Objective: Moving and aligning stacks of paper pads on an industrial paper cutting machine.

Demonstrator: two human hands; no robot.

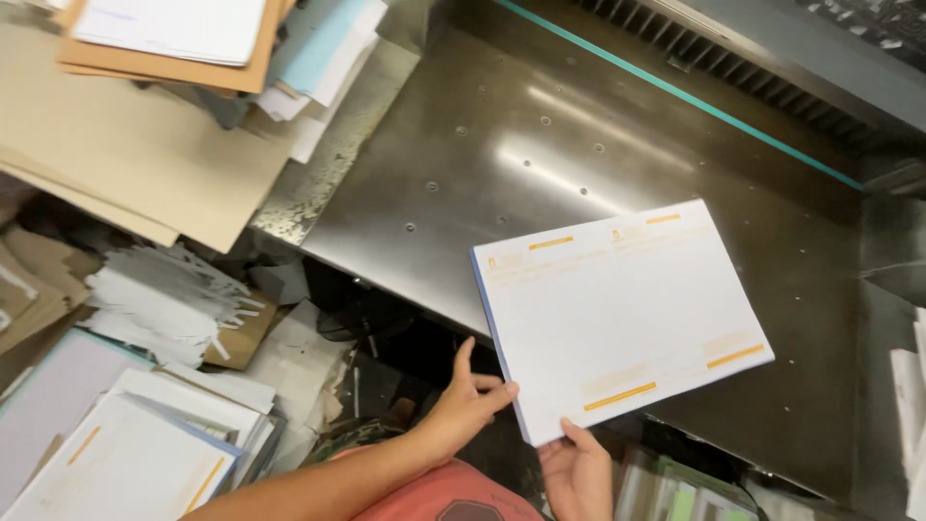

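Note:
A stack of white printed sheets with orange bars (617, 314) lies tilted on the steel machine table (502, 145), its near corner jutting past the table's front edge. My left hand (463, 410) holds the stack's left edge, thumb up and fingertips against the paper's side. My right hand (577, 468) grips the stack's near corner from below, thumb on top of the sheets.
Brown cardboard sheets (145, 164) and paper piles (183, 34) lie at the upper left. Cut paper strips (164, 299) and more printed stacks (116, 453) fill the lower left. A teal line (675, 92) runs along the machine's back. White paper (912, 405) shows at the right edge.

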